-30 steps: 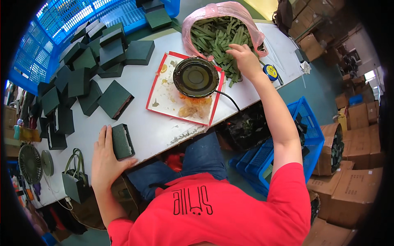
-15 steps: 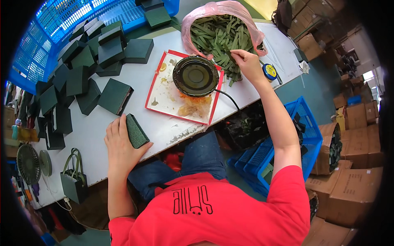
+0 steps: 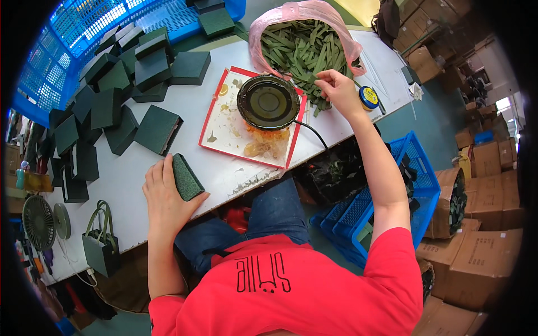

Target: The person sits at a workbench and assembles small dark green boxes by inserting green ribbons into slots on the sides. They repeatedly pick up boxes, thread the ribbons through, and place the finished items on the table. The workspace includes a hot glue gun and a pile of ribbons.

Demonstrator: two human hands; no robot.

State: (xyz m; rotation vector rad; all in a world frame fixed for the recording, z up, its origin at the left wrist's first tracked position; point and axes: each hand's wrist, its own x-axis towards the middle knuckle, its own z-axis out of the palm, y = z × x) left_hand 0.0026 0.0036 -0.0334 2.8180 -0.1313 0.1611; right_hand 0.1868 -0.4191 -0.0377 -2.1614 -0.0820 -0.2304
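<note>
On the table's near edge, my left hand (image 3: 168,193) is closed round a small dark green box (image 3: 188,178), which stands tilted with a speckled green side showing. My right hand (image 3: 341,92) is over the near right of a pile of flat green ribbon strips (image 3: 305,53), its thumb and fingers pinched on a strip; the fingers partly hide it. The strips spill out of an open pink plastic bag (image 3: 260,28). Left of that hand, a round black pan-like dish (image 3: 268,102) of dark liquid, with a cord, rests on a stained white board with a red rim (image 3: 224,140).
Several dark green boxes (image 3: 120,115) are heaped at the left, beside a blue crate (image 3: 162,21). A small green handled bag (image 3: 101,246) and a fan (image 3: 39,224) stand at the near left. A yellow-and-blue tape roll (image 3: 369,96) lies right; another blue crate (image 3: 428,185) is below the table.
My right hand has drawn slightly down and toward me at the strips, its fingers more curled. My left hand and the box have stayed in place.
</note>
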